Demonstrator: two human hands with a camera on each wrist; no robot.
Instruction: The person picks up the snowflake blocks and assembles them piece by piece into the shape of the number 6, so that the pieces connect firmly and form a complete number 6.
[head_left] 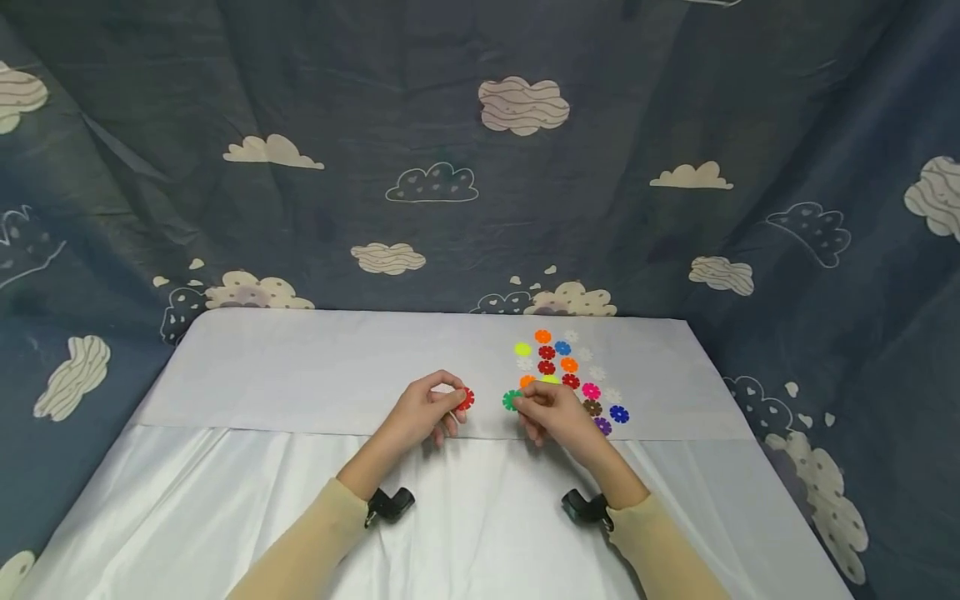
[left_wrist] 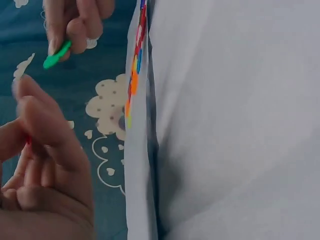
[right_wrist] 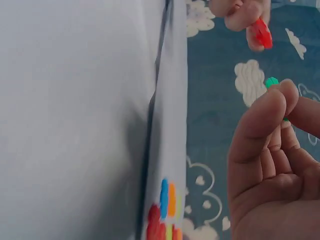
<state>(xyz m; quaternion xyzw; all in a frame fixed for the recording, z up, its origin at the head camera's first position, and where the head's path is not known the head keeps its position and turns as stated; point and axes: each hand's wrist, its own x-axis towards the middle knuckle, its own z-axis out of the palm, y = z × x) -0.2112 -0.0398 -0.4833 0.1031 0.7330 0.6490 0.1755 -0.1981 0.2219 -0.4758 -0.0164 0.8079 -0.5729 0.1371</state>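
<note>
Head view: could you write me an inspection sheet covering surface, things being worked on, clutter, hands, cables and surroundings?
Surface: white cloth, creased on the person's side.
Job's things: red piece and green piece, apart; other colored pieces lie loose, mostly beyond the right hand.
Clutter: nothing seen besides those pieces.
Hands: left hand pinches the red piece, right hand the green.
Cables: nothing seen.
Surroundings: dark backdrop with cloud prints.

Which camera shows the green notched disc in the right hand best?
The head view: the green notched disc shows its face and notched rim, partly covered by the right hand pinching it. The left wrist view shows it slanted, nearly edge-on; the right wrist view, only small bits past the hand.
</note>
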